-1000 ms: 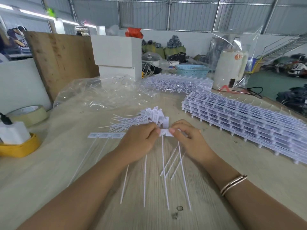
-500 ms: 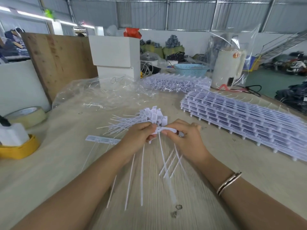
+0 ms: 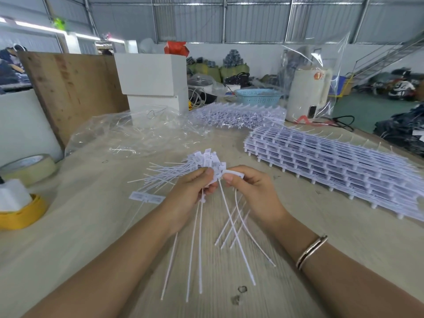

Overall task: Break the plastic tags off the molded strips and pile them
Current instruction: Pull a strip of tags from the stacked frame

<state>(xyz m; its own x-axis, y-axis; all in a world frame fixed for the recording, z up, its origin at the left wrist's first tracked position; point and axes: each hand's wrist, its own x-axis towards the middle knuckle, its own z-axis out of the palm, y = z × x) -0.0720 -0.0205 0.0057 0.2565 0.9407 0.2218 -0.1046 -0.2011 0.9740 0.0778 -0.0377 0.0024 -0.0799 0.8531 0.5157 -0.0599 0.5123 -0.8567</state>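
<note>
- Warehouse clutter sits behind the pale wood-grain table (image 3: pixel 75 244) you are working at, with the tall stack of white molded plastic tag strips (image 3: pixel 339 171) off to your right.
- Your left hand (image 3: pixel 190 198) has its fingers curled around the flat heads of a white plastic strip section (image 3: pixel 216 174), thumb pressed on top.
- Your right hand (image 3: pixel 254 193) pinches the next white tag head (image 3: pixel 235 173) between thumb and forefinger, just beside the left thumb.
- Long thin tails hang toward you from both grips, so each tag's long axis points at your body while the joint runs left to right between your thumbs.
- I judge the snap needs a twist across that joint.
- Your fanned pile of loose white tags (image 3: pixel 183 168) lies just beyond your left hand, the nearer one for dropping.
</note>
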